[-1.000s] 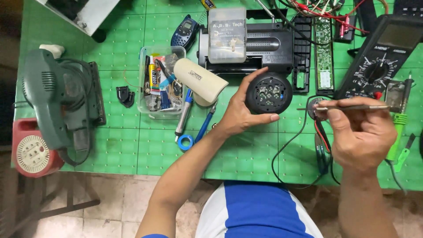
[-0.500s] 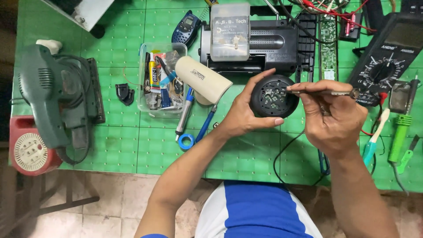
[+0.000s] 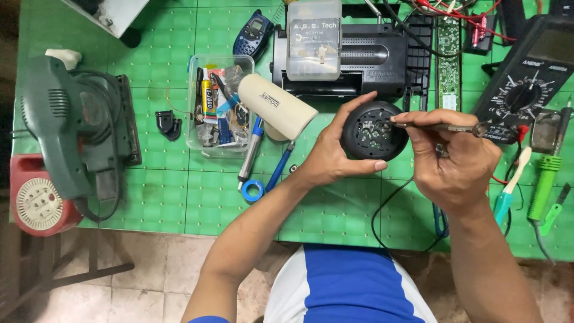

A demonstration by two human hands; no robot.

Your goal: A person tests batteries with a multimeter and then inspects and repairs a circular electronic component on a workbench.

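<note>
Head view looks down on my green table (image 3: 179, 203). Far left sits a green sander (image 3: 66, 125) on a red base (image 3: 36, 203). Next comes a clear box (image 3: 218, 107) full of small bits, with a cream tube (image 3: 278, 106) leaning over it. Two blue pens (image 3: 263, 158) lie below that.

My left hand (image 3: 335, 158) is curled around a round black part (image 3: 373, 130). My thumb is under it and my fingers wrap over its top left side. I hold it up off the table, open side facing me.

My right hand (image 3: 457, 161) is closed on a thin metal tool (image 3: 439, 127), pinched like a pencil. The tool lies flat, its long way going left to right. Its tip points left and sits just at the right side of the round part, at the open face. So the part is straight left of my right hand, very near.

A black box (image 3: 365, 60) is behind my hands. A dark meter (image 3: 526, 78) sits at the far right, with a green tool (image 3: 544, 185) below it.
</note>
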